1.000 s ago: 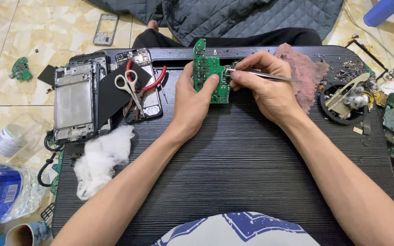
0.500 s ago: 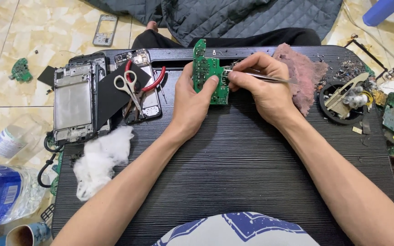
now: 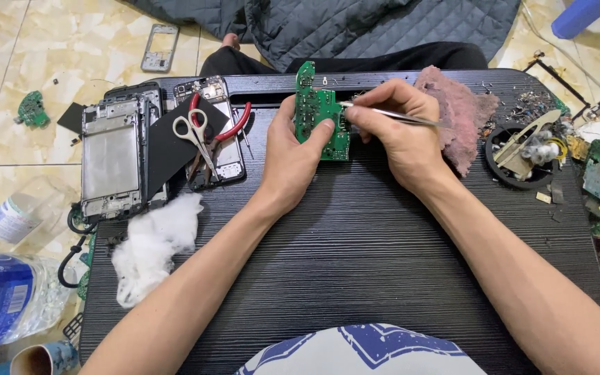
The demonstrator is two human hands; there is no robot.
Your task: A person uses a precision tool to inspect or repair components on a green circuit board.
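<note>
At the left of the frame, a stripped phone frame and scissors are lying on the black table. At centre, the left hand is gripping a green circuit board; the right hand is pinching metal tweezers whose tip is touching it.

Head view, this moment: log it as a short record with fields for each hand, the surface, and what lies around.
left hand: left hand grips the green circuit board, tilted up off the table
right hand: right hand pinches metal tweezers, tips at the board's right edge
surface: black ribbed table
left of hands: white-handled scissors, red-handled pliers, opened phone frame, white cotton wad
right of hands: pink cloth, black round part
floor: plastic bottle
</note>
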